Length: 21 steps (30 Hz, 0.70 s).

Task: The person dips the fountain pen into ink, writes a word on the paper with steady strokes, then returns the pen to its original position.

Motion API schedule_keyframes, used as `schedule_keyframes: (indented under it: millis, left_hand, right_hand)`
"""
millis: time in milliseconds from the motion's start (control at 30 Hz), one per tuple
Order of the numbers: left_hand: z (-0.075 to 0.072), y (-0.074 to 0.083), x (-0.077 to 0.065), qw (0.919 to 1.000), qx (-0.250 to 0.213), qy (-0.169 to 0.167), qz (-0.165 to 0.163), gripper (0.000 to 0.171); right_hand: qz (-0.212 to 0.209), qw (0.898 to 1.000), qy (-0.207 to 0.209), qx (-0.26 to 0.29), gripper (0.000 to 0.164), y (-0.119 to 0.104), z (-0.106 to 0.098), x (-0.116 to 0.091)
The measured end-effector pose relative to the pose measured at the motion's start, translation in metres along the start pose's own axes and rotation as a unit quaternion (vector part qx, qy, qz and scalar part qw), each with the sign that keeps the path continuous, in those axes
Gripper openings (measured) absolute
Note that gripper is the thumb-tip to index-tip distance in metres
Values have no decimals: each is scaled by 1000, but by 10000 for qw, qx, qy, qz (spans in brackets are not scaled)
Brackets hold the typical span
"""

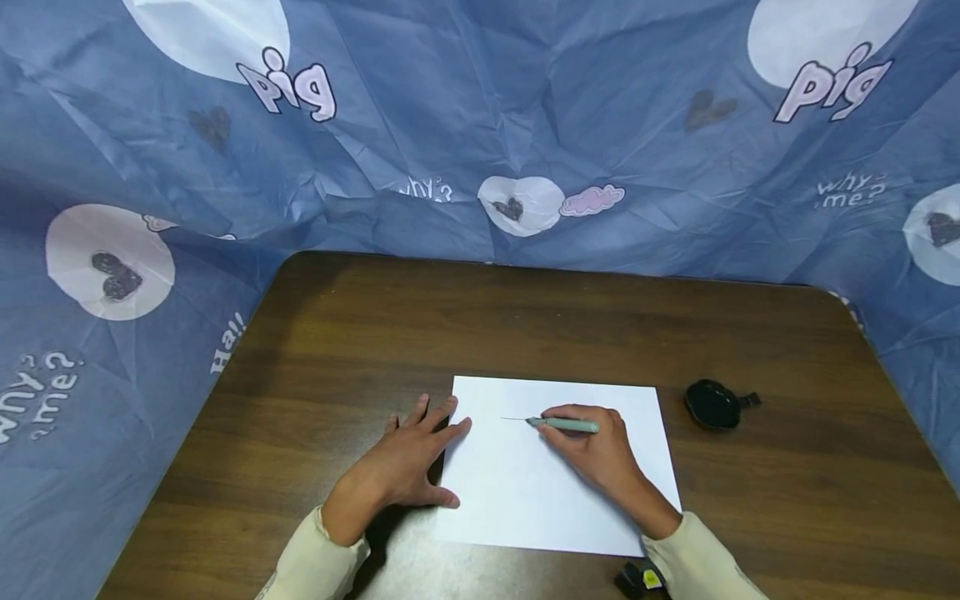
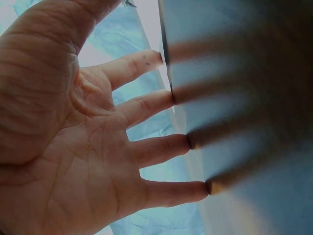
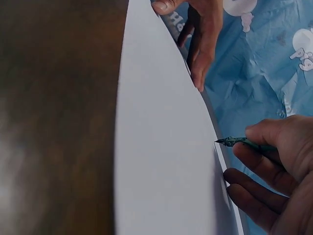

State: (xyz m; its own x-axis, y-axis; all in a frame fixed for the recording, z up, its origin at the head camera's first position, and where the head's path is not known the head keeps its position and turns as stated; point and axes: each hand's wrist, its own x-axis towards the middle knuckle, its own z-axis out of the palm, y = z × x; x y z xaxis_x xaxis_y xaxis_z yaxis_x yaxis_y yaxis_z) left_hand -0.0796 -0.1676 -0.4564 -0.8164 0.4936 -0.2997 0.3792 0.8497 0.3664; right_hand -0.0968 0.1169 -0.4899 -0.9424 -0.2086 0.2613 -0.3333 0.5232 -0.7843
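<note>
A white sheet of paper (image 1: 525,508) lies on the wooden table in the head view, with a short thin dark line drawn across its upper part. My right hand (image 1: 596,442) pinches a green pen (image 1: 573,425) between thumb and fingers, its tip at the right end of that line. In the right wrist view the pen's (image 3: 230,141) dark pointed tip shows right by the paper (image 3: 161,132). My left hand (image 1: 401,462) has its fingers spread, thumb and some fingertips resting at the paper's left edge. The left wrist view shows its palm and straight fingers (image 2: 161,147).
To the right of the paper sits a small black pan-shaped dish (image 1: 712,405) with a short handle. A black object with a yellow label (image 1: 651,578) is near the right sleeve, partly covered. Blue printed cloth (image 1: 450,150) hangs behind the brown table (image 1: 390,317).
</note>
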Motion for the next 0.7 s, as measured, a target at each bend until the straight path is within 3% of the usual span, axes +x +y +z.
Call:
schedule_keyframes:
  millis: [267,700]
  left_hand:
    - [-1,1,-1,10000,-29,-55,-38,98]
    - [-2,2,-2,9999,-95,-97,-32,98]
  right_hand:
    - [395,9992,83,63,17,7,-13,-8]
    - [517,9975,232,411,15,16,-31,-18]
